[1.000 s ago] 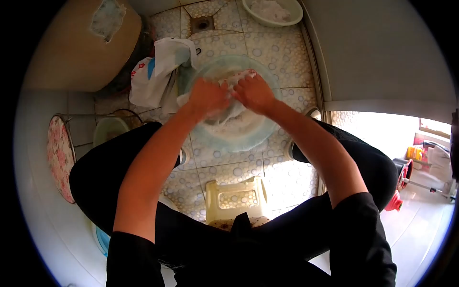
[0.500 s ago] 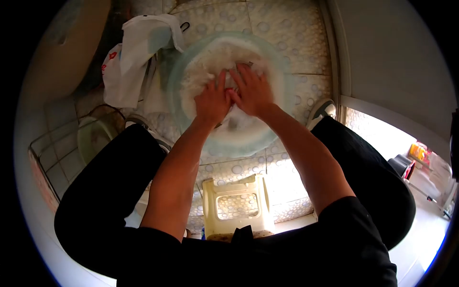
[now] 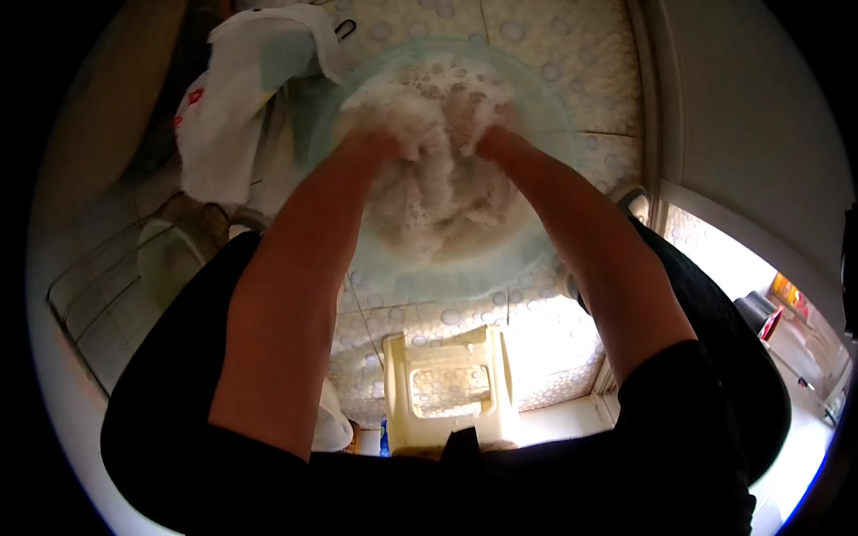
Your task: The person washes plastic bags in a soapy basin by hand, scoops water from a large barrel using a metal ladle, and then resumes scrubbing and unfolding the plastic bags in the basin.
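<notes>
In the pale blue basin [image 3: 447, 284], the left hand [image 3: 380, 139] and the right hand [image 3: 483, 134] are sunk in foam [image 3: 429, 85], so I cannot tell if the fingers are apart, together or clamped on something. What looks like a pale cloth [image 3: 427, 192] lies inside the basin, between the hands and its near rim. A white bag [image 3: 228, 116] is close to the basin's left edge, tiled floor [image 3: 603, 85] gives room beyond its right edge, and a stool [image 3: 451, 427] stands apart from its near edge.

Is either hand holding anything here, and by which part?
It cannot be told: foam in the basin largely hides the left hand and right hand.
</notes>
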Action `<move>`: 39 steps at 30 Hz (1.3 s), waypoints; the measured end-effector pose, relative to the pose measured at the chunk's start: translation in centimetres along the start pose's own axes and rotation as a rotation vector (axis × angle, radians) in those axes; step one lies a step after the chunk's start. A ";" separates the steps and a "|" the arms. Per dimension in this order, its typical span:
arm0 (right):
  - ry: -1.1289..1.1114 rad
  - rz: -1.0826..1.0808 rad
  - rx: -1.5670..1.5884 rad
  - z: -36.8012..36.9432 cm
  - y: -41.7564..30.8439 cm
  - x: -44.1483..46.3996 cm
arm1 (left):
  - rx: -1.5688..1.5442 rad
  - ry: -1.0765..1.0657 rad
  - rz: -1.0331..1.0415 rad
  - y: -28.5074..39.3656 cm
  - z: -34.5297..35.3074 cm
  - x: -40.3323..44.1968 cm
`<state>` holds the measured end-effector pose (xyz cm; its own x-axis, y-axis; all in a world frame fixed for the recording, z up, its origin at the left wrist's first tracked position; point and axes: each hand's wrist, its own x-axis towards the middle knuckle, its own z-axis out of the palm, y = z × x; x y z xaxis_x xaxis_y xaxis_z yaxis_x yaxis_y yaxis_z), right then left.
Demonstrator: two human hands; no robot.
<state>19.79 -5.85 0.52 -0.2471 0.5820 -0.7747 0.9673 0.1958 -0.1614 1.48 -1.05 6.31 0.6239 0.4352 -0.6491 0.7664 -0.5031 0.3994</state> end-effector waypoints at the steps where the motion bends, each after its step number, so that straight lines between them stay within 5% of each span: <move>1: 0.264 0.027 -0.087 -3.5 -1.5 -3.6 | 0.023 -0.010 0.022 0.8 -1.4 -0.6; 5: 0.456 0.025 0.087 -8.7 -3.5 -9.4 | -0.162 0.151 -0.197 6.1 -5.2 -5.3; 7: 0.624 -0.003 -0.039 -8.7 -3.6 -12.7 | -0.135 0.232 -0.153 8.1 -6.1 -9.4; 10: 0.777 -0.001 0.207 -7.7 -5.1 -17.3 | -0.065 0.415 0.042 8.9 -3.6 -12.2; 12: 0.857 -0.054 0.273 -5.7 -5.5 -18.8 | -0.010 0.299 -0.050 10.4 -2.1 -13.0; 13: 0.545 -0.055 0.167 -5.0 -5.4 -18.9 | 0.040 0.172 -0.154 11.0 -1.2 -13.4; 14: 0.591 -0.091 0.056 -3.3 -5.3 -19.0 | 0.039 0.176 -0.147 11.2 0.7 -13.3; 19: 0.914 -0.220 -0.132 2.8 -4.2 -16.7 | 0.285 0.757 -0.208 10.8 9.2 -10.5; 21: 0.956 -0.164 -0.078 2.1 -4.4 -15.1 | 0.226 0.748 -0.246 10.5 8.4 -9.2; 22: 0.950 -0.169 -0.087 1.0 -4.2 -13.8 | 0.106 0.518 -0.315 10.2 6.9 -8.3; 23: 0.606 -0.030 0.008 -1.1 -4.7 -13.6 | -0.014 0.276 -0.369 10.1 5.9 -7.5; 24: 0.251 0.102 0.106 -1.8 -4.9 -12.9 | -0.025 0.258 -0.369 9.2 5.9 -6.2; 27: -0.080 -0.116 0.054 -0.2 -2.8 -7.6 | -0.272 -0.085 -0.406 5.3 6.6 -3.6; 29: -0.144 -0.156 0.100 1.1 -1.2 -5.7 | -0.166 0.163 -0.234 4.1 8.1 -3.1; 30: -0.147 -0.150 0.118 1.2 -0.5 -5.3 | 0.031 0.661 -0.187 3.3 11.0 -2.5; 34: -0.187 -0.102 0.113 0.9 1.9 -2.1 | -0.064 0.310 -0.200 -1.0 10.1 -0.1; 39: -0.145 -0.052 0.015 -2.9 0.8 -1.2 | 0.063 0.181 -0.195 -1.6 4.6 0.5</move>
<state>20.66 -4.11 3.14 -0.2873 0.4515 -0.8448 0.9544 0.2100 -0.2123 -0.14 -3.51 2.39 0.4868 0.6518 -0.5816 0.8674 -0.4396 0.2333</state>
